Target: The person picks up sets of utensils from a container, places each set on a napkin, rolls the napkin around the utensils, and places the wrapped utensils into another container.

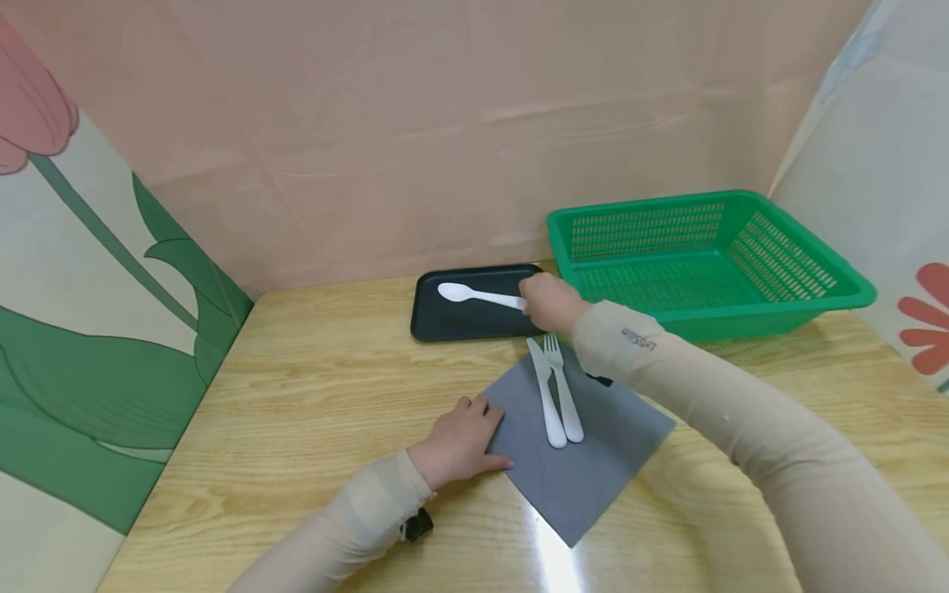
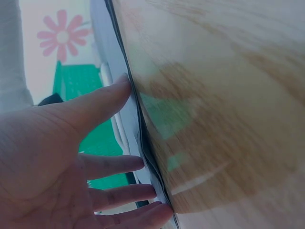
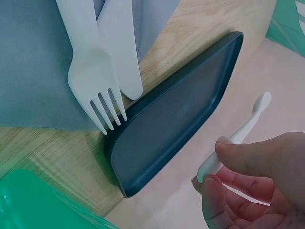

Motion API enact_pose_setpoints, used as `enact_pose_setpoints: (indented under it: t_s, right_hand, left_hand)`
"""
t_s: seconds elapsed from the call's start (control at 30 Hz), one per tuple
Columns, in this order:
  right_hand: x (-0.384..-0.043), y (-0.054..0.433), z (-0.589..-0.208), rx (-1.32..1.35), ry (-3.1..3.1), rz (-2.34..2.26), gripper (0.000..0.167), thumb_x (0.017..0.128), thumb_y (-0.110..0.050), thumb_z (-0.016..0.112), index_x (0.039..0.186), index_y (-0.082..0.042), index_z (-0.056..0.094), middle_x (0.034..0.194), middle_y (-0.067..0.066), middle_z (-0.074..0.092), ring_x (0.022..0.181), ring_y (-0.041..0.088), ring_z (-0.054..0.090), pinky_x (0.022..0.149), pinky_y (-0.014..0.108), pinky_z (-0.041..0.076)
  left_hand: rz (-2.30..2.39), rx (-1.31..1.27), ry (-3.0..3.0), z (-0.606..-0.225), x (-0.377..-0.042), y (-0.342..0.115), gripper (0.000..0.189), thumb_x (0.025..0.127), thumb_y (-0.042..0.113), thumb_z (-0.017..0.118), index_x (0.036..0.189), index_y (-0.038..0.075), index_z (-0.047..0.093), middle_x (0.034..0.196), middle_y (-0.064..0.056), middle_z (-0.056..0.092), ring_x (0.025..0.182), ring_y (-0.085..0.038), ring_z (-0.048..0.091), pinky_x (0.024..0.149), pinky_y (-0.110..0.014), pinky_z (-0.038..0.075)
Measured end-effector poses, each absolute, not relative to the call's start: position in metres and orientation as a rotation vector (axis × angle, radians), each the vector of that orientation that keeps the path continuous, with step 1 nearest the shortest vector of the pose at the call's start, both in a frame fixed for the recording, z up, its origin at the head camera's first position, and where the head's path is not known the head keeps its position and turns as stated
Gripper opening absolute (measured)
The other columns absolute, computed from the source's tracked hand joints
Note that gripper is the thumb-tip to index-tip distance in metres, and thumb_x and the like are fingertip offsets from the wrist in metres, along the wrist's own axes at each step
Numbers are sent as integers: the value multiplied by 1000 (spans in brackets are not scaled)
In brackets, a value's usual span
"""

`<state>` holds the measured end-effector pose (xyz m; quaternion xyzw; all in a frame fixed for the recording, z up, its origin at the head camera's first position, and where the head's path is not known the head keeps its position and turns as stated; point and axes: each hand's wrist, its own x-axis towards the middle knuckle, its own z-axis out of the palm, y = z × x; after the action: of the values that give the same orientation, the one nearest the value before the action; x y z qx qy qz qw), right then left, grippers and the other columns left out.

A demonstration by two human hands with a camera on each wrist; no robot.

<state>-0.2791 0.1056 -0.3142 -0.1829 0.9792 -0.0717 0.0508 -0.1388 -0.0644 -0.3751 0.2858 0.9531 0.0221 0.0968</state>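
Observation:
A white spoon [image 1: 474,295] is pinched at its handle end by my right hand [image 1: 552,303], its bowl pointing left above the black tray [image 1: 423,321]. The right wrist view shows thumb and fingers on the handle of the spoon [image 3: 245,129]. On the grey napkin [image 1: 571,502] lie a white knife [image 1: 544,391] and a white fork [image 1: 565,391], side by side. My left hand [image 1: 461,441] rests at the napkin's left edge with fingers spread. In the left wrist view its fingertips touch the edge of the napkin [image 2: 126,112].
A green basket [image 1: 712,317] stands at the back right, beside the tray. The wooden table [image 1: 311,395] meets a pinkish backdrop [image 1: 385,123] at the rear. Printed flower and leaf panels stand at both sides. A small dark object [image 1: 600,380] shows under my right sleeve.

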Motion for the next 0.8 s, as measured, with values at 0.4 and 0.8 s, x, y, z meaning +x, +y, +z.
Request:
enact_pose_setpoints:
  t_s: [0.4, 0.8]
  right_hand:
    - [-273, 107, -312, -548, 2946, -252, 13, 90, -9, 59, 99, 0, 62, 93, 13, 65, 85, 23, 62, 73, 33, 52]
    - [-271, 108, -313, -513, 2927, -241, 15, 90, -10, 60, 99, 1, 61, 92, 13, 64, 80, 21, 61, 68, 30, 52]
  left_hand:
    - [83, 888, 2847, -377, -139, -66, 67, 82, 51, 64, 128, 5, 53, 121, -13, 54, 102, -24, 51, 78, -33, 51]
    - [69, 841, 2829, -376, -139, -63, 69, 80, 51, 66, 131, 6, 52, 124, -13, 54, 105, -24, 52, 81, -33, 51]
